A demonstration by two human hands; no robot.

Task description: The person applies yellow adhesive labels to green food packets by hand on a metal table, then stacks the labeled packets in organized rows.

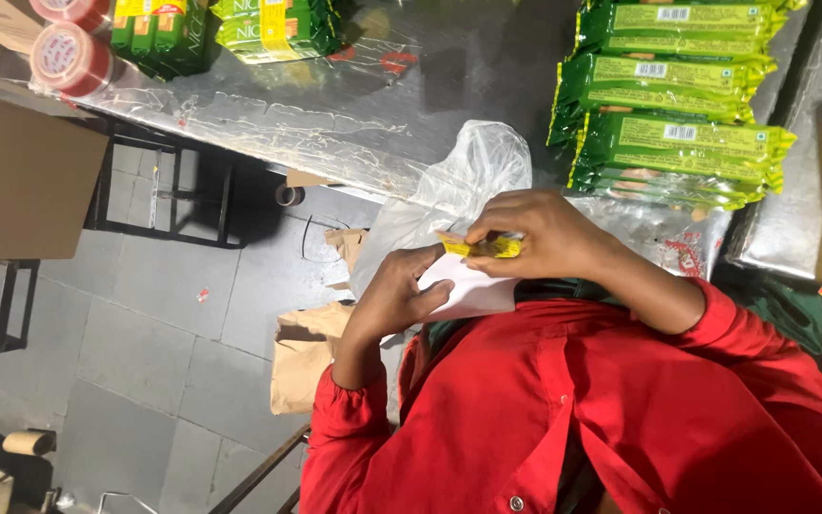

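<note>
My left hand (394,297) holds a white sheet or flat white pouch (476,290) close to my chest, fingers curled over its left edge. My right hand (546,233) pinches a small yellow sachet (489,247) at the top edge of that white piece. Just behind both hands, a clear plastic bag (468,176) hangs off the edge of the shiny metal table (382,105). My red shirt sleeves fill the lower right of the view.
A stack of green snack packs (677,143) lies on the table at the right, with more green packs (268,24) at the top left beside red tape rolls (68,57). On the left are a cardboard box (21,171) and a brown paper bag (302,352) on the grey tiled floor.
</note>
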